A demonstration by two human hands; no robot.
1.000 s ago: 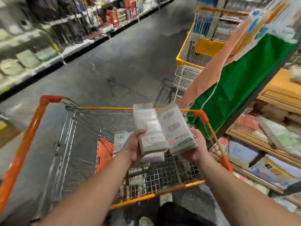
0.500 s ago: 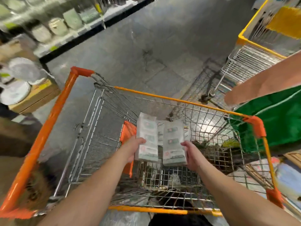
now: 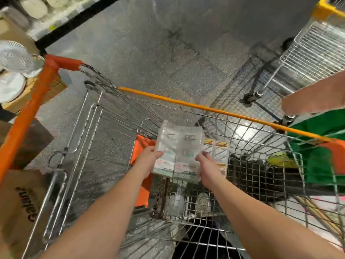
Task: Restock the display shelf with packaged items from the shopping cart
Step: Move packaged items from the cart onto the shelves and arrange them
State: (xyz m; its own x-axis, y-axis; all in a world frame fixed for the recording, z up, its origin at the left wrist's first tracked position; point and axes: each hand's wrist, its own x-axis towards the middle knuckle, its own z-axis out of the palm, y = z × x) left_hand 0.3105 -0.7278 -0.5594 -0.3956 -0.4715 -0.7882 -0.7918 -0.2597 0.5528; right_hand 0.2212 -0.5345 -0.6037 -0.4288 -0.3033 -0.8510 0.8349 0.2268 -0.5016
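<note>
Item: two packs point(image 3: 177, 154), side by side, held above the cart point(image 3: 186, 102) basket. Left hand point(image 3: 149, 159) grip grasps the left pack's edge; right hand point(image 3: 206, 168) grip grasps the right pack's edge.
Risk: slick wrap and edge-only holds; either pack may slip and drop back through to the wire floor, or snag the orange rail on lifting.
Room: open above the basket; a second cart point(image 3: 308, 58) and a green bin point(image 3: 321, 146) crowd the right side.
</note>
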